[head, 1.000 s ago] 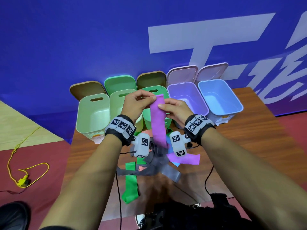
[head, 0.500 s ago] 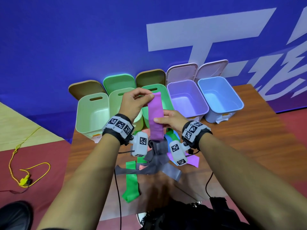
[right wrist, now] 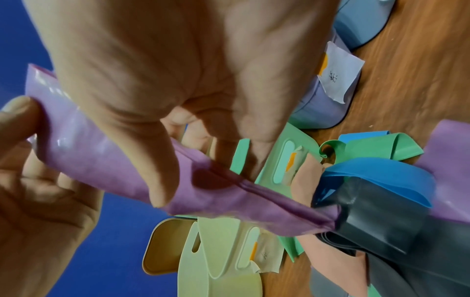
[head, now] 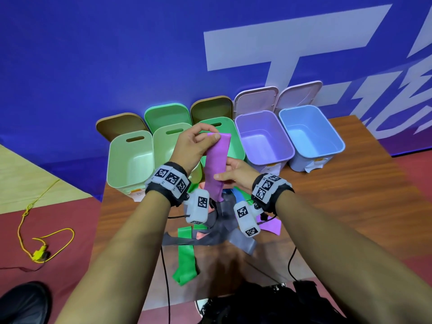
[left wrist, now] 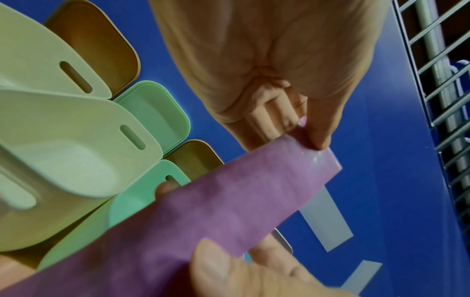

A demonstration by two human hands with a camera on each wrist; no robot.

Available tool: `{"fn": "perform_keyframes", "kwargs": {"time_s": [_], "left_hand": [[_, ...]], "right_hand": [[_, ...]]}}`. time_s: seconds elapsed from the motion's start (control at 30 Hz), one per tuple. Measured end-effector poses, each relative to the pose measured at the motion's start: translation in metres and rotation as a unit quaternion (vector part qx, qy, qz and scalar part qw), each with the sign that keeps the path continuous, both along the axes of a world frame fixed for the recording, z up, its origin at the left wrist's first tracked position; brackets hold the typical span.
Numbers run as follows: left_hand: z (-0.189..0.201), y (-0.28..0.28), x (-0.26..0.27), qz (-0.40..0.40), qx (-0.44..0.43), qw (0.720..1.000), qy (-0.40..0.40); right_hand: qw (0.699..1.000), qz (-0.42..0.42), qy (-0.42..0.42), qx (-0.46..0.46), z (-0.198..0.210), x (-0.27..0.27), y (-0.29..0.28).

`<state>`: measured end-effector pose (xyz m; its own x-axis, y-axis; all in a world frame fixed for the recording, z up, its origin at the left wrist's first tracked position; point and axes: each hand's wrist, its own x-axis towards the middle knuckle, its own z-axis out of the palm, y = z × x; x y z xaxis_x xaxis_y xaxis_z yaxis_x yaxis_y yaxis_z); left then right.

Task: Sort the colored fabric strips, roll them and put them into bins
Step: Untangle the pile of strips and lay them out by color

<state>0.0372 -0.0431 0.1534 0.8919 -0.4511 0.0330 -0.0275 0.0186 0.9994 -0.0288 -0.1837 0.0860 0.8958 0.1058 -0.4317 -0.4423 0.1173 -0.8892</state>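
two hands on one purple strip, held upright over the pile

both hands share the purple strip [head: 216, 162], which hangs nearly upright in the air above the desk [head: 350, 195], its long axis running from the top edge down toward the heap of strips [head: 210, 230]. the left hand [head: 195, 148] pinches the top end between thumb and curled fingers. the right hand [head: 236, 175] sits lower and just to the right, its thumb and fingers pinching the strip's mid-length. in the right wrist view the lower part bunches to a narrow neck where it meets a dark grey strip [right wrist: 381, 211] and a blue strip [right wrist: 381, 174] in the pile; whether it is caught under them i cannot tell.

the left hand is nearer the free end, so i would guess rolling starts from the top downward. the purple bin [head: 264, 139] stands just right of the hands and beyond them, its lid up, with clear air between it and the strip. green bins [head: 131, 160] crowd close behind the left hand. the tail may drag neighbours along if it is lifted fast.
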Motion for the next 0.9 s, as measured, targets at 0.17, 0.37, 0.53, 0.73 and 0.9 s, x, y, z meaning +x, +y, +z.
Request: {"fn": "perform_keyframes", "kwargs": {"time_s": [0.17,0.37,0.53,0.73,0.9], "left_hand": [[0.007,-0.004,0.001,-0.01,-0.014,1.0,-0.008],[0.01,-0.008,0.003,-0.013,-0.012,1.0,-0.02],[0.01,-0.011,0.004,-0.02,-0.012,1.0,-0.019],[-0.006,-0.008,0.004,-0.009,-0.014,1.0,-0.002],[-0.03,-0.002,-0.002,0.004,0.008,0.999,0.037]], "right_hand": [[1.0,-0.023,0.019,0.004,0.005,0.004,0.001],[0.999,0.019,0.018,0.029,0.011,0.004,0.001],[0.999,0.015,0.006,0.038,0.01,0.004,0.001],[1.0,-0.005,0.013,0.008,-0.011,0.0,-0.005],[0.992,-0.058,0.056,-0.096,-0.052,-0.018,-0.034]]}}
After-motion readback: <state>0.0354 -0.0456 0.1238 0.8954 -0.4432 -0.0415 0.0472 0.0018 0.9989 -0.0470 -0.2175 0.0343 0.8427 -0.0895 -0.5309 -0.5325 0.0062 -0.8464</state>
